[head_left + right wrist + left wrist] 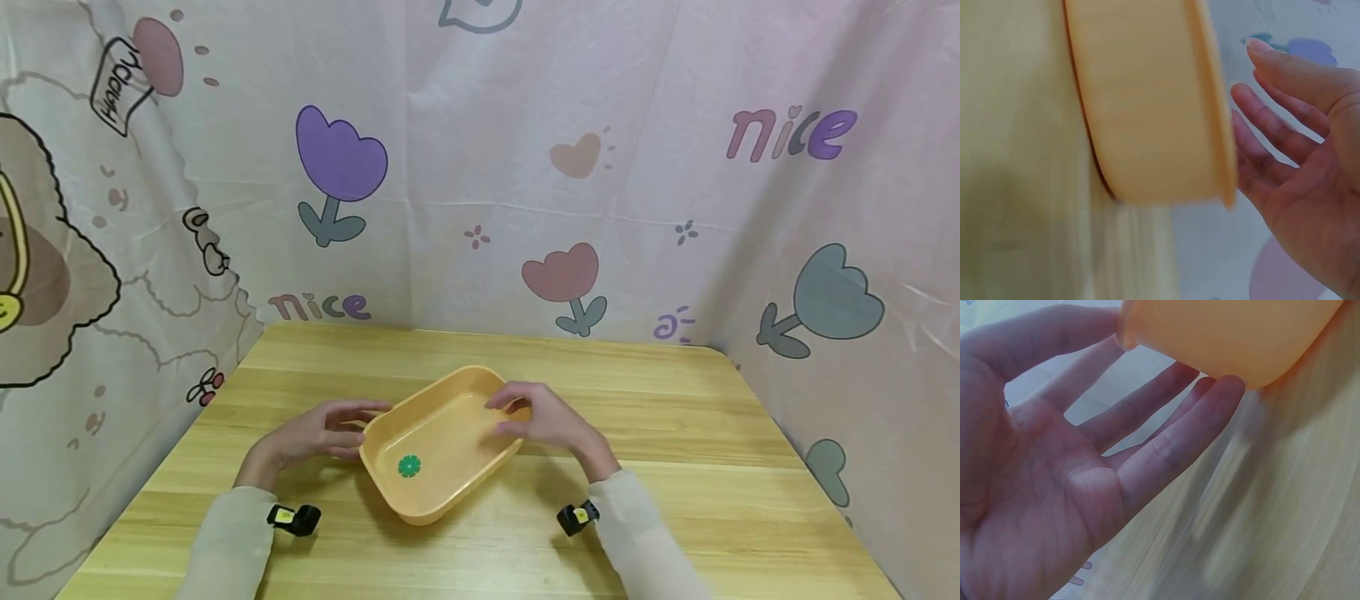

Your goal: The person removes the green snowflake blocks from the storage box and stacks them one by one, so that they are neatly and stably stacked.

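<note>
A shallow orange-yellow plastic tray (450, 450) with rounded corners stands at a slant on the table. On its floor, near the left end, is a small green round flower-like mark (408, 466); I cannot tell whether it is printed or loose. My left hand (326, 433) touches the tray's left end, its thumb near the rim and its fairly straight fingers by the lower side. My right hand (543, 417) hovers at the right end, with fingers over the rim. In the right wrist view those fingers look loosely bent, and the rim partly hides their tips.
A light wood-grain table (675, 467) extends around the tray. Behind it and along both sides hangs a pale patterned cloth (465, 167) with flowers and lettering. Small black cameras (300, 520) are strapped to both wrists.
</note>
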`<state>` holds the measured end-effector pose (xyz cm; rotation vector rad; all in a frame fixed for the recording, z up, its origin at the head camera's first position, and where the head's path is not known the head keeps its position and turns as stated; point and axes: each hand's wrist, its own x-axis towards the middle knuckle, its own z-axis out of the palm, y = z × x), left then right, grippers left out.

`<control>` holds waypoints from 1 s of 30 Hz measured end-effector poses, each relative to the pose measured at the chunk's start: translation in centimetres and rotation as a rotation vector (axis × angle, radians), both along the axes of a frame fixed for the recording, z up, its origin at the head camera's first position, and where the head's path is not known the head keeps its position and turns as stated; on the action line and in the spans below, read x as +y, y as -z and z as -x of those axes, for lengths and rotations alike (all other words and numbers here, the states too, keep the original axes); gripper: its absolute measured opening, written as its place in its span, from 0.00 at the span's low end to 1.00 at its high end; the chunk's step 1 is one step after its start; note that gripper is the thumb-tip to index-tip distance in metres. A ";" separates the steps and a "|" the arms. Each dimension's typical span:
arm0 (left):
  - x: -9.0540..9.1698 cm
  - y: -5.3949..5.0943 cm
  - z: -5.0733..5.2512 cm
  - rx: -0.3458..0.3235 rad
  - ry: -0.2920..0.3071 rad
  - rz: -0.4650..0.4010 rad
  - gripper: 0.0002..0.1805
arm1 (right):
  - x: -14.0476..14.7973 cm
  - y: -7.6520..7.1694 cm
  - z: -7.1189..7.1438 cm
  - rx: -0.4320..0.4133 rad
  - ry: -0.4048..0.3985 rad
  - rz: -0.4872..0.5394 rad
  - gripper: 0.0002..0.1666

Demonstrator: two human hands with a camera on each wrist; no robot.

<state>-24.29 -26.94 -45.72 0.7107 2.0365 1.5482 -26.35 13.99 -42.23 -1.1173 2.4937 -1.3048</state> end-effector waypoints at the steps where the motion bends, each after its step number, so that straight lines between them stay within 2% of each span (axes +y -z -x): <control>1: 0.0 0.0 0.0 0.001 0.001 0.001 0.30 | -0.6 0.2 0.0 0.001 -0.012 -0.012 0.18; 8: -0.1 0.2 0.1 -0.008 0.000 0.004 0.30 | -5.0 1.2 0.2 0.030 -0.124 -0.112 0.17; 16: -0.1 0.2 0.0 -0.010 -0.022 0.026 0.31 | -9.1 1.3 0.0 0.023 -0.169 -0.217 0.16; 23: 0.1 -0.1 -0.1 -0.011 -0.031 0.032 0.31 | -11.4 2.3 0.0 0.077 -0.231 -0.317 0.15; 30: 0.2 -0.1 -0.1 -0.003 -0.024 0.032 0.31 | -12.5 2.6 -0.4 0.122 -0.254 -0.382 0.15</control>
